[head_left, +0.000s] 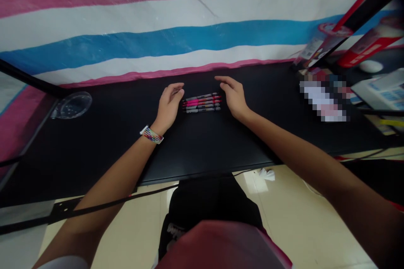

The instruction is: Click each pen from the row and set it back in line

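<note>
Several pens (202,103) lie side by side in a row on the black desk (195,147), some with pink or red barrels and others grey or clear. My left hand (169,106) rests by their left ends, fingers loosely curved and apart, holding nothing. Beyond the right ends of the pens is my right hand (232,96), thumb and fingers spread, with nothing in it. A patterned woven band (152,134) circles my left wrist.
A clear round plastic lid (75,105) lies at the far left. On the right stand a clear cup (318,46) with a red straw, a red-and-white container (366,46) and a white rounded object (371,66). A striped sheet (151,46) hangs behind.
</note>
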{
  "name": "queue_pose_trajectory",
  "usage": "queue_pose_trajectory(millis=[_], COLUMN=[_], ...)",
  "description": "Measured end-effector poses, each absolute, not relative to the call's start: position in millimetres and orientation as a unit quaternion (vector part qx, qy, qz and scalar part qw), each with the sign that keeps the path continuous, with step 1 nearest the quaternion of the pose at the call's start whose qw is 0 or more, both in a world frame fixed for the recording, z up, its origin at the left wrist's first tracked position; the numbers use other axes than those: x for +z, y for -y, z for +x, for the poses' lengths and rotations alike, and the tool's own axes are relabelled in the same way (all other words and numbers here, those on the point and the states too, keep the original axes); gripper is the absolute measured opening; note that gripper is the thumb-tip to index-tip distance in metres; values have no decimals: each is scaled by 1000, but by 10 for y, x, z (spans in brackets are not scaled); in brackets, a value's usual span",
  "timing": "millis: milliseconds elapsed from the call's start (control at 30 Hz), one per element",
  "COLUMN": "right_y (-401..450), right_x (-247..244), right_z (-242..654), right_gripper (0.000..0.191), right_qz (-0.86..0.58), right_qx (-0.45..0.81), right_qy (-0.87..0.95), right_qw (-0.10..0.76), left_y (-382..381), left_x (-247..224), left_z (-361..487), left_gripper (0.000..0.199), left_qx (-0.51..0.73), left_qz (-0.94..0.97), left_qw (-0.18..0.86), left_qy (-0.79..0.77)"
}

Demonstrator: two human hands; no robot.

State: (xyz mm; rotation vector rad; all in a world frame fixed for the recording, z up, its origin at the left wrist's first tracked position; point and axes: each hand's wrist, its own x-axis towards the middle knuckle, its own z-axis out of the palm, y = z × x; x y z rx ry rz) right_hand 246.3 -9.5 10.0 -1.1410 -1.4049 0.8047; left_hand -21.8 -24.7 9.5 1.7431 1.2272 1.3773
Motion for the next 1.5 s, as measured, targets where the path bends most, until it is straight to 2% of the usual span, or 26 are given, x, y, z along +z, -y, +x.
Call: queue_pose_trajectory(millis=[167, 367, 500, 700, 833, 1000, 1133, 1233, 1333, 1433, 1500], right_y=[94, 9, 6, 0, 42, 253, 383, 397, 383, 379, 387], right_x=[-13, -112, -104, -123, -63, 198, 343, 345, 317, 308, 313], right_z=[2308, 2246, 2260, 2277, 2256, 2301, 2346, 2349, 2346, 2357, 2367], right_gripper=[40, 68, 72, 62, 50, 16, 22, 19, 16, 9, 15], right_qz=[-450, -444, -440, -432, -429, -436, -332, -260, -213, -196, -200], right_qx=[407, 446, 466, 463, 454, 365, 311, 260, 223, 169, 136], right_qy=[543, 534, 533, 549, 543, 638, 775, 844, 874, 895, 911], right_qw=[580, 564, 552, 546, 562, 519, 438, 391, 374, 362, 335], left_y=[269, 279, 281, 268, 269, 242, 214, 209, 203, 199, 216], left_x=[8, -6, 10, 24, 43, 57, 56, 51, 30, 9, 26], left_z=[-60, 3, -6, -20, 9, 12, -44, -72, -82, -89, -94], left_gripper=[43, 54, 56, 54, 44, 41, 45, 39, 32, 34, 35], left_qx=[570, 563, 556, 556, 570, 573, 568, 575, 590, 589, 584], left_qz=[589, 588, 587, 586, 560, 577, 605, 598, 589, 606, 621], left_qw=[363, 394, 394, 399, 415, 390, 363, 373, 382, 356, 334], left_qy=[-443, -427, -437, -434, -435, -431, -424, -414, -399, -398, -402])
